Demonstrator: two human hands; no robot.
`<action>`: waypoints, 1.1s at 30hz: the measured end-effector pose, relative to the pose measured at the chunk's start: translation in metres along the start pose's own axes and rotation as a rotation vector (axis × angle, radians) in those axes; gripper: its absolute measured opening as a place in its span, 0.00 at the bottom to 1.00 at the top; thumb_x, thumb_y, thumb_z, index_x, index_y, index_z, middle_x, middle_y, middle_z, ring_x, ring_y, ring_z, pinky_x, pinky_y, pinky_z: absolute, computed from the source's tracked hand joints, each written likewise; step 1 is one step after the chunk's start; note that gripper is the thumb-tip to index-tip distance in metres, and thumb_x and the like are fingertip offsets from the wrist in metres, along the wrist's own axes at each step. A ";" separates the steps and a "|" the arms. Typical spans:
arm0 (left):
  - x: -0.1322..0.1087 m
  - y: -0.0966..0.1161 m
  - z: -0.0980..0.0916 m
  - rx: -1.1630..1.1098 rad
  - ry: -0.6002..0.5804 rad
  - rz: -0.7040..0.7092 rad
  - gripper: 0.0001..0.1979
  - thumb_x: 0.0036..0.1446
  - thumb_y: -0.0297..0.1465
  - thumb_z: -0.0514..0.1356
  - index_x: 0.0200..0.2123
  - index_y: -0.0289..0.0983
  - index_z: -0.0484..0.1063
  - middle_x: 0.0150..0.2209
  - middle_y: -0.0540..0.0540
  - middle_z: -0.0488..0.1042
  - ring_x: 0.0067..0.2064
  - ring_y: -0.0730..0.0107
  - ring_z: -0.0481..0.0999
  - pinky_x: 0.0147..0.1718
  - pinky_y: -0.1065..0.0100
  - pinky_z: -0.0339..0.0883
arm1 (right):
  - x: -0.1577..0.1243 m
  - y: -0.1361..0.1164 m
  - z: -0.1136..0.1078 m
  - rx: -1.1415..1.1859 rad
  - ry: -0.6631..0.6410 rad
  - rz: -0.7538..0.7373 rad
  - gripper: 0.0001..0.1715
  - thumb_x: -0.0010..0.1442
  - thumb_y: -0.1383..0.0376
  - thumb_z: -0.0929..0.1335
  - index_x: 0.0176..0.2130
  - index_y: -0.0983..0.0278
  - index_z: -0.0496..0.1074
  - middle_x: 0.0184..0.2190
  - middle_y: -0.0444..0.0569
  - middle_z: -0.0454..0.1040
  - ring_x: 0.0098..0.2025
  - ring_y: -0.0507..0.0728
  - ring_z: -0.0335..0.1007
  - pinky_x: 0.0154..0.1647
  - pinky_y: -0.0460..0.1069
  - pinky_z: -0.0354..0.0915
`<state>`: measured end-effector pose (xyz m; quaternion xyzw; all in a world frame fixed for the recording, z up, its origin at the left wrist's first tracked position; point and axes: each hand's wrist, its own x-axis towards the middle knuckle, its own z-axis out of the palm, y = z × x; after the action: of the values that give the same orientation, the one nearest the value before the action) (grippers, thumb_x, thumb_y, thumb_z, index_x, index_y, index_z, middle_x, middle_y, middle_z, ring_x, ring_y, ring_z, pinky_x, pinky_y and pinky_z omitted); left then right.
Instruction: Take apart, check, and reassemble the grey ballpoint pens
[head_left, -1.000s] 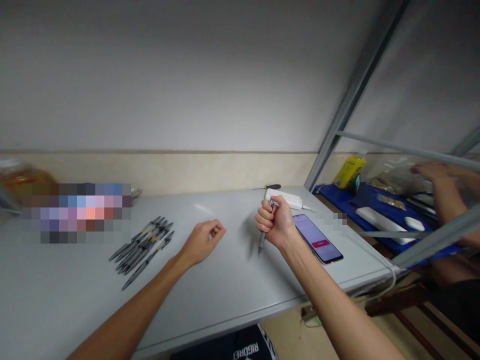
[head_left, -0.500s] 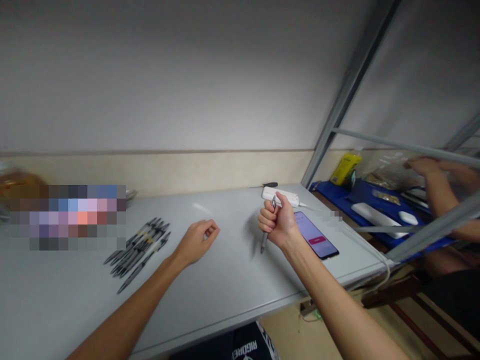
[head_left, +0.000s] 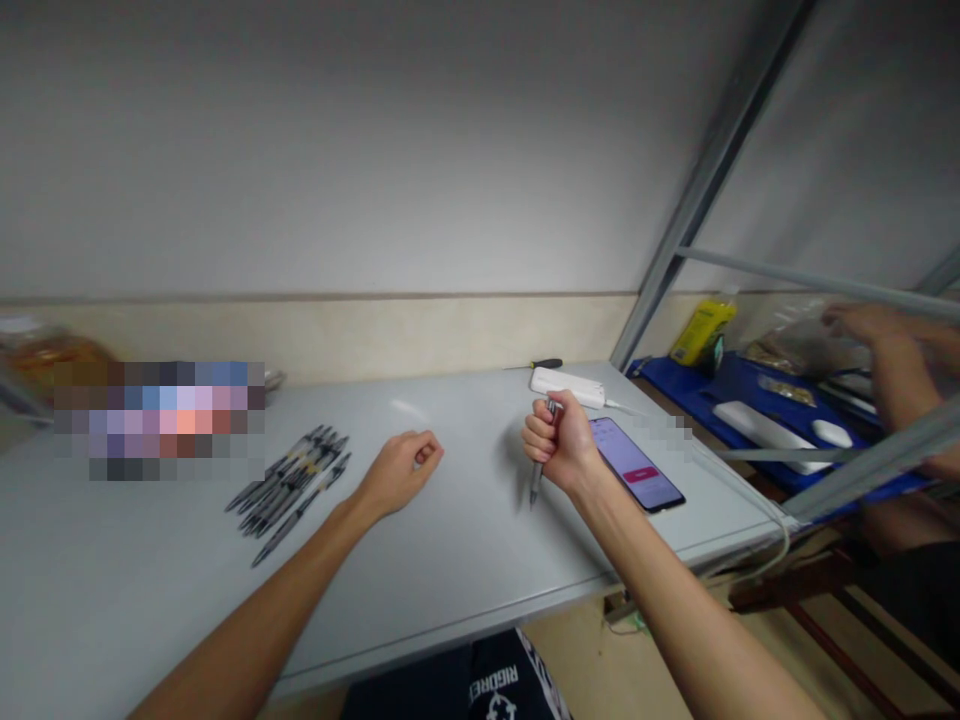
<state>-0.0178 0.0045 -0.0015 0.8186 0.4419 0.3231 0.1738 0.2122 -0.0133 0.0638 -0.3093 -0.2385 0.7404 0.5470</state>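
My right hand (head_left: 559, 442) is a fist wrapped round a grey pen (head_left: 537, 480), held upright with its tip pointing down at the grey table (head_left: 450, 560); my thumb rests on the pen's top. My left hand (head_left: 401, 475) rests on the table with its fingers curled shut, and I see nothing in it. A row of several grey pens (head_left: 292, 490) lies on the table to the left of my left hand.
A phone (head_left: 636, 465) with a lit screen lies just right of my right hand, a white power strip (head_left: 568, 387) and a screwdriver (head_left: 545, 363) behind it. A metal rack frame (head_left: 675, 240) stands at right; another person's hand (head_left: 870, 325) works over a blue tray (head_left: 720, 385).
My left fingers have curled in tighter. My right hand still grips the pen, which has shifted slightly, with the thumb now on its top.
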 end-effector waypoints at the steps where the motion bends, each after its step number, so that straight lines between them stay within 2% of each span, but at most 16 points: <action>1: 0.000 0.000 0.000 0.002 -0.002 -0.001 0.10 0.56 0.33 0.52 0.26 0.37 0.69 0.24 0.49 0.70 0.29 0.70 0.69 0.32 0.70 0.61 | 0.000 0.001 -0.001 0.001 0.007 0.003 0.22 0.55 0.58 0.58 0.15 0.62 0.51 0.10 0.35 0.39 0.13 0.46 0.30 0.09 0.41 0.37; 3: 0.000 0.000 0.000 0.011 -0.008 -0.002 0.10 0.56 0.32 0.52 0.26 0.37 0.69 0.25 0.49 0.70 0.29 0.70 0.69 0.32 0.69 0.61 | 0.001 0.002 -0.001 0.001 0.007 0.008 0.22 0.56 0.58 0.58 0.15 0.62 0.51 0.10 0.35 0.39 0.13 0.46 0.30 0.10 0.41 0.36; 8: 0.000 0.000 0.000 0.043 -0.003 0.002 0.10 0.57 0.32 0.51 0.27 0.37 0.69 0.25 0.47 0.71 0.31 0.69 0.69 0.34 0.68 0.61 | 0.001 0.002 0.000 -0.013 -0.001 0.017 0.27 0.56 0.49 0.59 0.16 0.62 0.52 0.11 0.34 0.40 0.13 0.45 0.31 0.10 0.41 0.37; 14: 0.000 -0.002 0.000 0.050 -0.006 0.005 0.09 0.56 0.31 0.52 0.28 0.37 0.71 0.26 0.47 0.72 0.32 0.68 0.70 0.35 0.68 0.62 | 0.000 0.003 0.004 -0.030 0.103 -0.012 0.21 0.57 0.60 0.56 0.16 0.62 0.50 0.10 0.34 0.38 0.14 0.46 0.27 0.10 0.41 0.34; 19: 0.000 -0.002 0.000 0.055 -0.006 0.005 0.09 0.56 0.30 0.52 0.28 0.37 0.70 0.26 0.48 0.71 0.32 0.69 0.69 0.35 0.68 0.62 | 0.000 0.005 0.003 -0.014 0.068 0.004 0.23 0.58 0.55 0.57 0.17 0.62 0.51 0.11 0.34 0.39 0.15 0.46 0.28 0.10 0.41 0.34; 24: -0.001 0.000 -0.001 0.079 -0.008 0.003 0.09 0.56 0.30 0.52 0.28 0.36 0.70 0.26 0.48 0.70 0.33 0.69 0.69 0.35 0.68 0.61 | 0.000 0.007 0.004 -0.073 0.088 -0.021 0.20 0.57 0.60 0.56 0.17 0.62 0.50 0.11 0.34 0.39 0.14 0.46 0.28 0.11 0.42 0.33; 27: 0.000 0.000 -0.002 0.121 0.001 0.016 0.09 0.57 0.29 0.51 0.28 0.37 0.69 0.27 0.48 0.71 0.34 0.68 0.69 0.37 0.67 0.61 | 0.000 0.009 0.005 -0.163 0.108 -0.041 0.19 0.56 0.53 0.59 0.21 0.62 0.54 0.11 0.33 0.43 0.14 0.45 0.32 0.12 0.41 0.36; 29: 0.001 -0.001 -0.003 0.179 0.005 0.019 0.08 0.57 0.29 0.51 0.29 0.37 0.69 0.28 0.47 0.71 0.36 0.66 0.68 0.39 0.66 0.61 | 0.002 0.012 0.004 -0.271 0.156 -0.084 0.18 0.54 0.50 0.62 0.27 0.61 0.58 0.13 0.33 0.49 0.14 0.46 0.39 0.13 0.41 0.40; 33: 0.000 -0.001 -0.005 0.349 -0.014 -0.032 0.08 0.57 0.29 0.50 0.33 0.37 0.69 0.34 0.45 0.72 0.41 0.62 0.67 0.41 0.62 0.60 | 0.008 0.022 -0.008 -0.645 0.238 -0.264 0.11 0.52 0.57 0.63 0.35 0.60 0.59 0.18 0.36 0.60 0.17 0.48 0.52 0.18 0.42 0.51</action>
<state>-0.0221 0.0053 0.0014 0.8315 0.5029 0.2332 0.0372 0.2012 -0.0117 0.0414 -0.5164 -0.4322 0.5089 0.5363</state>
